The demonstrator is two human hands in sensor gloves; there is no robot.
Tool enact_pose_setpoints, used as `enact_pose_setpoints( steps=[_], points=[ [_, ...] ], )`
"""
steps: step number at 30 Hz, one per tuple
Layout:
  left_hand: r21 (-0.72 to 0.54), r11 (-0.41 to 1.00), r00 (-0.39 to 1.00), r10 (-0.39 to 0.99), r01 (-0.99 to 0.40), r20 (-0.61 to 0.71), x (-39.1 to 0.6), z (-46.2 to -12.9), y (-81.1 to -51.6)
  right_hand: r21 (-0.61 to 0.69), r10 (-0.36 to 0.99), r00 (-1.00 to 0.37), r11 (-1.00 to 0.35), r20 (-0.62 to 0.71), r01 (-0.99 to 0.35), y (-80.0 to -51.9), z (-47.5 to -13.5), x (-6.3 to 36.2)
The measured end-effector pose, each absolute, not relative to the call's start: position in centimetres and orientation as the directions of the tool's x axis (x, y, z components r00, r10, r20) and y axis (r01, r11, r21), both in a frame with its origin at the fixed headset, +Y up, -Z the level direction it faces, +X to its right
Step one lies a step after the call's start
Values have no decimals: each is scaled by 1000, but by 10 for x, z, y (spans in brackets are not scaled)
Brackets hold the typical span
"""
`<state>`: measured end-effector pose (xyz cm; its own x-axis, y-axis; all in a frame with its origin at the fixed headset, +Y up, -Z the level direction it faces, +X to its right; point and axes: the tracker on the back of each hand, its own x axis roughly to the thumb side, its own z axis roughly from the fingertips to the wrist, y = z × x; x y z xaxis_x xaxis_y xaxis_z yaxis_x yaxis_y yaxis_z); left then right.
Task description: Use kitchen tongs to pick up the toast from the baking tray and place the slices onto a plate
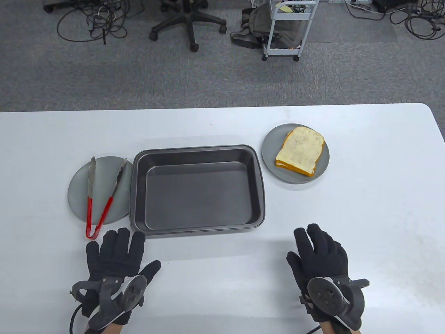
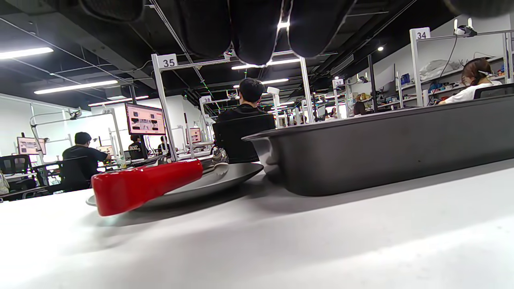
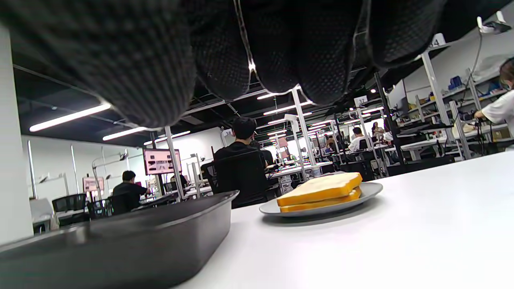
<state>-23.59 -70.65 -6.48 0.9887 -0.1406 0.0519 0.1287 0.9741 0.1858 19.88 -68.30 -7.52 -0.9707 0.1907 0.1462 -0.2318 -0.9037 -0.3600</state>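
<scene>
A dark baking tray (image 1: 259,195) (image 2: 381,156) (image 3: 120,241) lies in the middle of the white table with nothing in it. Two stacked toast slices (image 1: 301,150) (image 3: 319,191) sit on a grey plate (image 1: 269,158) (image 3: 371,192) to its right. Red-handled metal tongs (image 1: 100,198) (image 2: 146,184) rest on a second grey plate (image 1: 78,189) (image 2: 225,178) to its left. My left hand (image 1: 118,252) lies flat on the table just below the tongs' handle end, fingers spread, holding nothing. My right hand (image 1: 318,254) rests flat near the tray's front right corner, also holding nothing.
Beyond the table's far edge are grey carpet, an office chair base (image 1: 189,24), a white trolley (image 1: 288,28) and loose cables. The wrist views show other workstations and seated people in the background.
</scene>
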Motion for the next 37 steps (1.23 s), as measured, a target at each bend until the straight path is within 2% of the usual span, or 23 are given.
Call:
enact_pose_setpoints(
  steps=[5,17,37],
  points=[
    [181,972,987,-158,148,42,-235,-64,-708,-346,108,-984,-926,145,-152,-692,-76,192],
    [175,969,982,-184,176,31,-230,-61,-709,-325,44,-992,-942,122,-82,-698,-76,190],
    [145,971,980,-196,192,15,-230,-60,-708,-289,87,-991,-951,99,-113,-698,-79,194]
  ],
)
